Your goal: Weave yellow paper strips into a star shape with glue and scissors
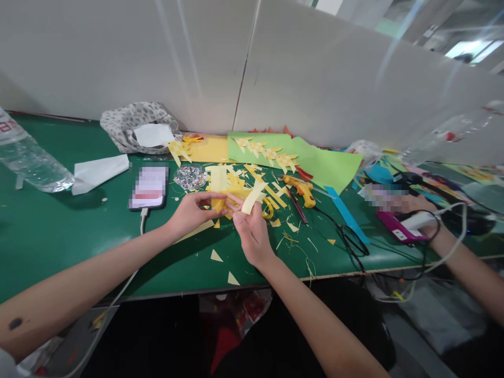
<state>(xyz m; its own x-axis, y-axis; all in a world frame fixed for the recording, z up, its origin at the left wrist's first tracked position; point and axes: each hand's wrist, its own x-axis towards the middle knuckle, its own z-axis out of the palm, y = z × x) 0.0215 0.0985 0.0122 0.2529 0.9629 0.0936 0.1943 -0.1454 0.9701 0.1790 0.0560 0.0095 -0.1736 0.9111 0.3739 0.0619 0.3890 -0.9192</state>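
Observation:
In the middle of the green table my two hands come together above a pile of cut yellow paper [218,181]. My right hand [255,239] is closed on a pale yellow paper strip [252,199], which sticks up past the fingers. Thumb and forefinger of my left hand [191,212] draw together at the right hand's fingertips. What they pinch there is too small to make out against the yellow paper. Just right of my right hand lies a yellow loop-shaped handle [268,209], partly hidden.
A yellow glue gun [301,190] with a black cord and a purple pen-like stick [297,205] lie to the right. A charging phone [148,188] and a plastic bottle [35,157] are left. At far right, another person's hand [417,205] is near a magenta box [399,227].

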